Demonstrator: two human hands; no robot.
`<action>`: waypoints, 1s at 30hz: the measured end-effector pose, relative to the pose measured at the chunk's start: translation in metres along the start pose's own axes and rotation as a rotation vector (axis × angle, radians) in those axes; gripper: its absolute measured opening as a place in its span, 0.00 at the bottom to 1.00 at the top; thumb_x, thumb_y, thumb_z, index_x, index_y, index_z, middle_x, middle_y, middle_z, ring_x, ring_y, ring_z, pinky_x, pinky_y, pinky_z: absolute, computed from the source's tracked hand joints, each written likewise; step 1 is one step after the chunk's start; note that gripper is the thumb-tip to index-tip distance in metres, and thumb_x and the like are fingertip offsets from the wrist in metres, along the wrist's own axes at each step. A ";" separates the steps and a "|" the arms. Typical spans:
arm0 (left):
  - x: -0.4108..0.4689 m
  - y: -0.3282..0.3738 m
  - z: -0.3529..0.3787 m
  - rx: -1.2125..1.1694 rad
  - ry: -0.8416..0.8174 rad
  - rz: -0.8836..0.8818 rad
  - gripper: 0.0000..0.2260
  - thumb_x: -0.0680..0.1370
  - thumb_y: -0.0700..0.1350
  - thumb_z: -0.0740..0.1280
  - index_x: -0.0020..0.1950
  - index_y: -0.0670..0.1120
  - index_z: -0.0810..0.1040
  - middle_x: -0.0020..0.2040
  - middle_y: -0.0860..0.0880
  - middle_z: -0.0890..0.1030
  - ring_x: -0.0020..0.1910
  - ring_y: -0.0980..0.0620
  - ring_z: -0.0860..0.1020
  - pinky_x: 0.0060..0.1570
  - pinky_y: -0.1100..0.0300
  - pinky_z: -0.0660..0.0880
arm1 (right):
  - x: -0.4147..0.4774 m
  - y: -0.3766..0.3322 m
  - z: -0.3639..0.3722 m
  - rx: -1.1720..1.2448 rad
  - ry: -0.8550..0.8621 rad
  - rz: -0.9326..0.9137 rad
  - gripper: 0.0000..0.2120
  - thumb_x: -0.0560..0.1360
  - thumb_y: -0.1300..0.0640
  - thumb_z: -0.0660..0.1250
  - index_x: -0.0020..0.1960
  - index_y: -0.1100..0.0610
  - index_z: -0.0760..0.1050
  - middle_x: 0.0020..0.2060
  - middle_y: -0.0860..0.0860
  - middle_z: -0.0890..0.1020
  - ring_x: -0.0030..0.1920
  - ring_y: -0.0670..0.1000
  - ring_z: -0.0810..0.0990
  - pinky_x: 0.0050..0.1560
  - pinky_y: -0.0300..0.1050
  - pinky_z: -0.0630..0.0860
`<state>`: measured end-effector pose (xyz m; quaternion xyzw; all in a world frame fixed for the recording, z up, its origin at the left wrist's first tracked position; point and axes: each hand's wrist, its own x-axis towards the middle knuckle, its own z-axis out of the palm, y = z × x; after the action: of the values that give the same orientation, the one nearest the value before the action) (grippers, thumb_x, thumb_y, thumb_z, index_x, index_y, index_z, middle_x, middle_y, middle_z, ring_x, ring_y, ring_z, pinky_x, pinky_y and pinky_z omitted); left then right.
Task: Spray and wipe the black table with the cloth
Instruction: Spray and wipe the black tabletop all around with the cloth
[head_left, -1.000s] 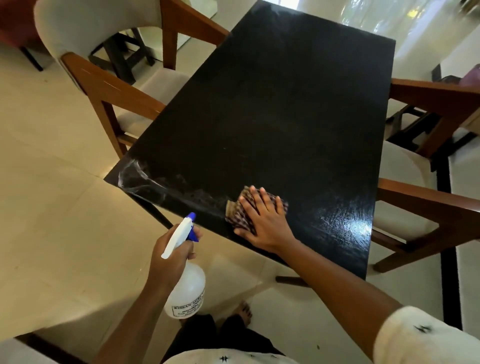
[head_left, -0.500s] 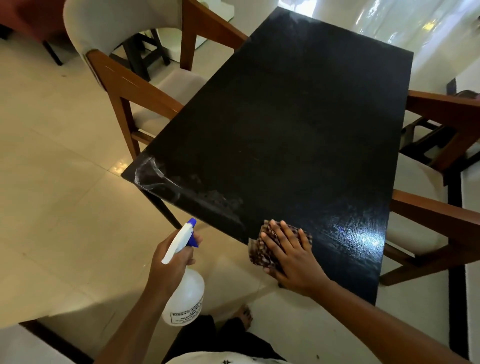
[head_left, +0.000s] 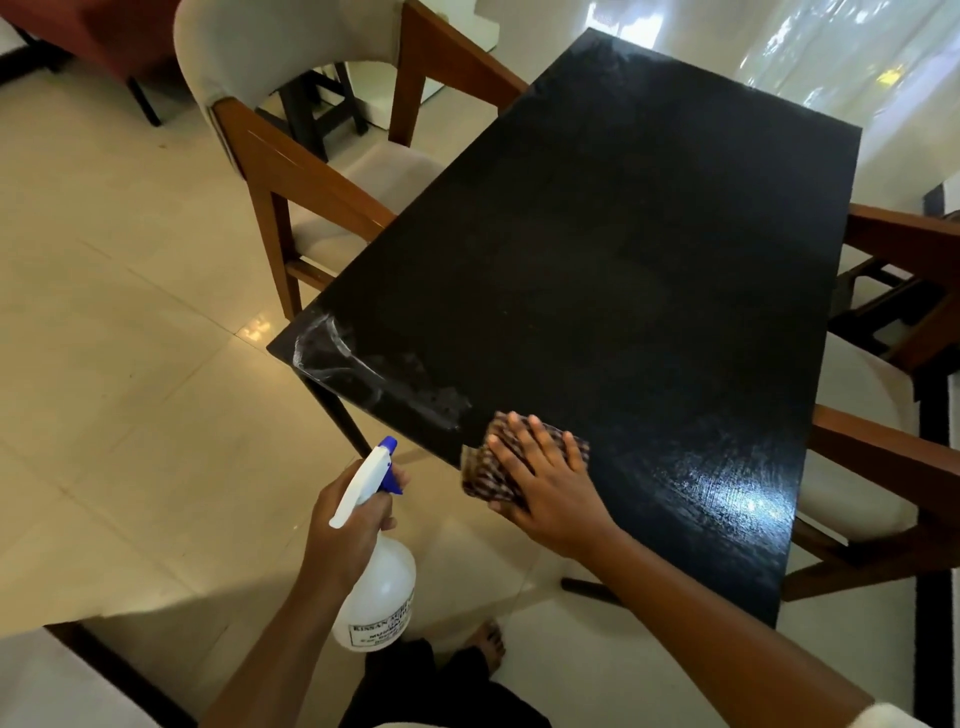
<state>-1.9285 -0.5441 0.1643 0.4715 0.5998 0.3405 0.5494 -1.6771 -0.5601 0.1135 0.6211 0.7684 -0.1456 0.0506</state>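
While the right hand pressed the checked cloth flat at the near edge of the black tabletop, fingers straight and spread, the left hand gripped the spray bottle by its neck. Soft and limp, the cloth would likely bunch unless pinned under a flat palm.

1 black table, 1 cloth, 1 spray bottle and 2 wooden chairs in plain view.

Home dining room, black table, cushioned wooden chairs, tiled floor
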 end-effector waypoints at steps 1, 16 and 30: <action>0.000 0.000 -0.001 0.005 -0.003 0.006 0.14 0.67 0.42 0.61 0.49 0.46 0.81 0.45 0.48 0.82 0.46 0.48 0.79 0.38 0.61 0.79 | -0.013 0.010 0.003 -0.004 0.000 0.031 0.34 0.77 0.32 0.47 0.77 0.42 0.39 0.77 0.49 0.39 0.76 0.52 0.35 0.74 0.63 0.40; 0.006 -0.008 -0.006 0.015 0.029 -0.045 0.15 0.67 0.42 0.61 0.50 0.46 0.81 0.45 0.49 0.83 0.46 0.48 0.79 0.40 0.58 0.79 | 0.083 -0.005 -0.030 0.098 -0.017 -0.001 0.30 0.80 0.38 0.49 0.78 0.45 0.42 0.78 0.48 0.42 0.76 0.50 0.37 0.72 0.57 0.37; 0.014 -0.013 -0.004 0.164 0.225 0.057 0.06 0.76 0.36 0.68 0.49 0.45 0.80 0.39 0.46 0.81 0.39 0.46 0.79 0.40 0.52 0.78 | 0.008 0.033 -0.029 0.216 -0.044 -0.080 0.31 0.77 0.37 0.47 0.73 0.35 0.33 0.75 0.41 0.37 0.74 0.42 0.36 0.73 0.47 0.37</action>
<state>-1.9340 -0.5344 0.1479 0.4905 0.6698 0.3568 0.4283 -1.6441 -0.5384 0.1334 0.5885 0.7710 -0.2434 -0.0056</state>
